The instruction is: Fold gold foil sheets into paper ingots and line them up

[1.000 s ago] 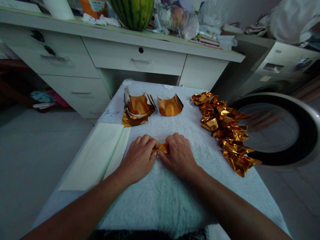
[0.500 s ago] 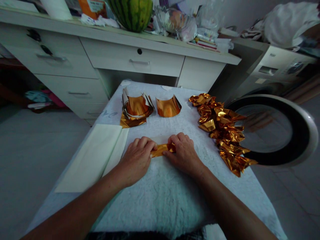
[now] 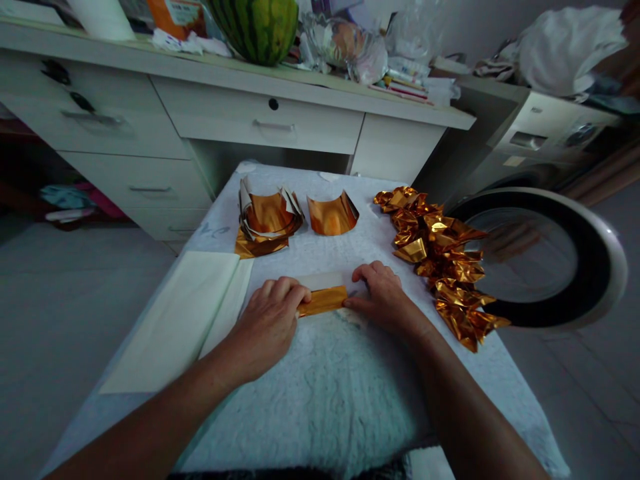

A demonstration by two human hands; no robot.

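A folded strip of gold foil paper (image 3: 324, 301) lies across the cloth-covered table in front of me, with a whitish sheet (image 3: 325, 280) along its far edge. My left hand (image 3: 273, 320) pinches the strip's left end between thumb and fingers. At the other end, my right hand (image 3: 383, 293) has its thumb tip by the strip's edge, while the index finger is lifted apart from it. Farther back stand a stack of curled gold foil sheets (image 3: 270, 213) and a single curved foil sheet (image 3: 333, 217). Several folded gold foil pieces (image 3: 435, 247) are heaped to the right.
A folded cream paper sheet (image 3: 170, 313) lies at the table's left. Behind the table is a white desk (image 3: 270, 127) with a watermelon (image 3: 260, 30) on it. An open washing machine door (image 3: 535, 257) juts out at the right edge of the table.
My right hand has let go of the strip's right end and moved slightly right, its fingers spreading. My left hand keeps its hold, and more of the gold strip shows.
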